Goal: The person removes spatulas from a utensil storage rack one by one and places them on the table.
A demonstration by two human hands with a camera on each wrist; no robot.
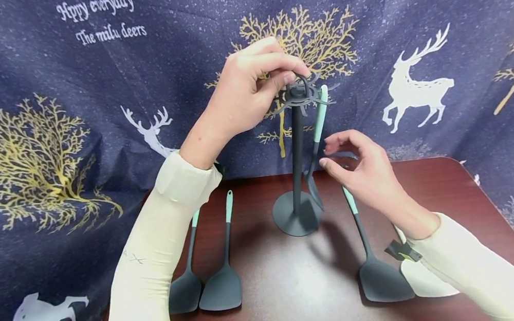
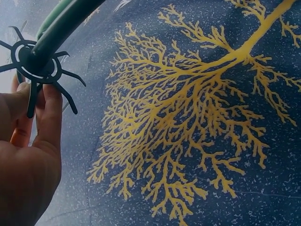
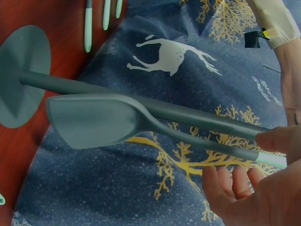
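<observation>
My left hand (image 1: pixel 248 91) pinches the ring at the top of a dark grey utensil stand (image 1: pixel 300 166) between thumb and fingers. In the left wrist view, the stand's round hook rack (image 2: pixel 59 70) fans out several curved hooks above that hand. From a hook on the right side hangs a turner (image 1: pixel 320 118) with a mint handle and dark grey blade, its blade low beside the pole. To the right of this turner is my right hand (image 1: pixel 361 163), thumb and fingers parted and curved around a gap. In the right wrist view the thumb lies near the mint handle (image 3: pixel 272 159).
Two dark turners (image 1: pixel 223 290) with mint handles lie at the left of the brown table (image 1: pixel 272 314). Another dark turner (image 1: pixel 384 280) and a pale utensil (image 1: pixel 426 278), partly under my right forearm, lie at the right. A blue patterned cloth (image 1: pixel 187 12) hangs behind.
</observation>
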